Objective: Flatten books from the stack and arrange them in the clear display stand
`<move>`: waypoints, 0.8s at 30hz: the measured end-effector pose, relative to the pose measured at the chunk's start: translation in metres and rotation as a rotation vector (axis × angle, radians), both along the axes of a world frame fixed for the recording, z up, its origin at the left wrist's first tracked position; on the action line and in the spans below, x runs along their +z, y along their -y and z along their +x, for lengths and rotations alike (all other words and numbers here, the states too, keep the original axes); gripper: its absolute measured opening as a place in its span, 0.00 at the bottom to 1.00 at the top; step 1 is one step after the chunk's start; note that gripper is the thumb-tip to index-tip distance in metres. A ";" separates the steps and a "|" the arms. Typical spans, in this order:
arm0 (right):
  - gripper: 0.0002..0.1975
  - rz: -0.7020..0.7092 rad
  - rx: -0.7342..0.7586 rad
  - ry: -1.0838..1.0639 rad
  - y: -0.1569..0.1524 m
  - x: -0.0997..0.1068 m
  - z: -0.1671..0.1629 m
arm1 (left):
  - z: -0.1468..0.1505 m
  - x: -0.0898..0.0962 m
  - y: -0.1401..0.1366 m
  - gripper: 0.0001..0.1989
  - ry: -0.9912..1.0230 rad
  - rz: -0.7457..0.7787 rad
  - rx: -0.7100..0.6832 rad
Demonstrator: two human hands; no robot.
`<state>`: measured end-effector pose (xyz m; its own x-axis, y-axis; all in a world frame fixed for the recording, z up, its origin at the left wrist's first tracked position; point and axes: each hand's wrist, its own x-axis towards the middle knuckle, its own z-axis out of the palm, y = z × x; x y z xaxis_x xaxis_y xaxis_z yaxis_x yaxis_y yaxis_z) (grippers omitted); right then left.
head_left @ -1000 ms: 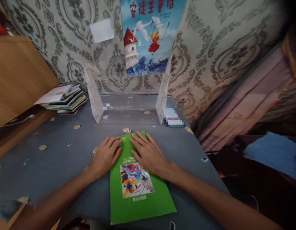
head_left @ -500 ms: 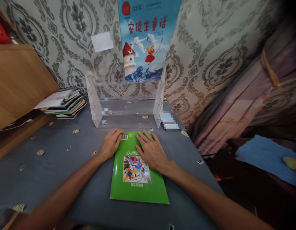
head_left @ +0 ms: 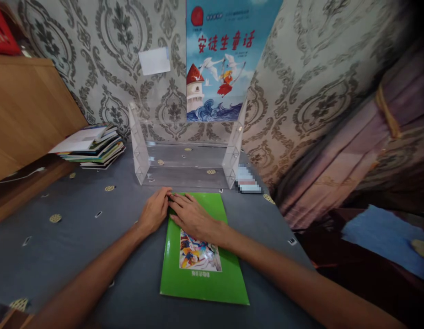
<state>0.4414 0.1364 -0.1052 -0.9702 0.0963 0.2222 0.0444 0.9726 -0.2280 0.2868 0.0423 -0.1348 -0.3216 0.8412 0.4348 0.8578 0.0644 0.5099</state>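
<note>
A green book (head_left: 205,288) with a colourful picture on its cover lies flat on the grey cloth, its print upside down to me. At its far left corner is my left hand (head_left: 155,210), fingers bent together against the edge; the fingertips are partly hidden. My right hand (head_left: 193,217) lies palm down across the upper cover, fingers stretched left until they meet my left hand. It covers part of the picture. Just beyond the book stands a clear plastic tiered rack (head_left: 184,176).
A blue illustrated book (head_left: 218,73) is upright against the patterned wall behind the rack. Left stands a stack of books (head_left: 95,146) beside a wooden cabinet (head_left: 29,105). A blurred-out flat object (head_left: 248,180) lies right of the rack. A curtain (head_left: 352,141) and blue cloth (head_left: 386,237) are further right.
My right hand has slid left across the cover to meet my left hand. My left hand stays at the book's far left corner. The view has shifted slightly.
</note>
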 end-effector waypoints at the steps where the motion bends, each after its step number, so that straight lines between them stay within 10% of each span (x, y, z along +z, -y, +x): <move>1: 0.21 -0.004 -0.002 -0.007 0.000 -0.001 -0.002 | -0.001 0.000 0.000 0.16 0.015 -0.003 0.004; 24: 0.21 0.002 -0.186 -0.022 -0.026 -0.005 0.045 | 0.005 0.009 0.003 0.14 -0.157 -0.048 -0.145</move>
<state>0.4869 0.1621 -0.1098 -0.9307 0.2732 0.2432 0.2184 0.9485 -0.2294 0.2919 0.0392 -0.1257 -0.1269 0.8946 0.4286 0.9285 -0.0448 0.3685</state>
